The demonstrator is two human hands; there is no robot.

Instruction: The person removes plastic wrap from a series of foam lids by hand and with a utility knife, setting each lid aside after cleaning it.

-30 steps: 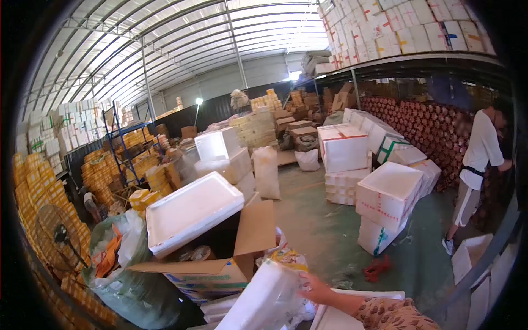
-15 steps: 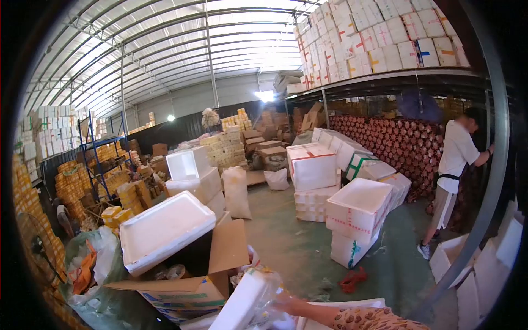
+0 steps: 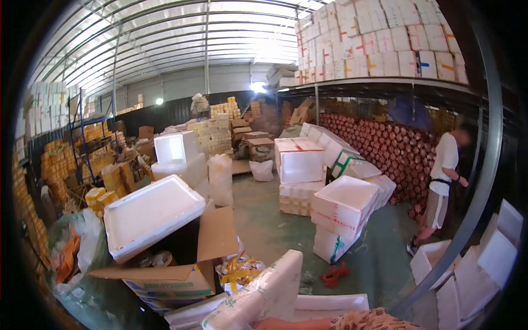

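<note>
A white foam slab (image 3: 263, 292) with green tape marks stands tilted at the bottom centre. My right hand (image 3: 273, 323) reaches it from the lower edge, the fingers mostly hidden behind the slab; a patterned sleeve (image 3: 374, 320) covers the forearm. The hand appears to grip the slab's lower end. Just behind it lies a flat white foam tray (image 3: 333, 302). My left hand is out of view.
An open cardboard box (image 3: 181, 273) with a foam lid (image 3: 149, 212) leaning on it stands to the left, beside a green sack (image 3: 82, 264). Stacked foam boxes (image 3: 344, 212) and a red object (image 3: 334, 274) sit ahead. A person in a white shirt (image 3: 443, 181) stands at the right.
The foam slab has swung up and right, standing steeper in front of my hand. The view has shifted right, and the person at the right has turned and lowered an arm.
</note>
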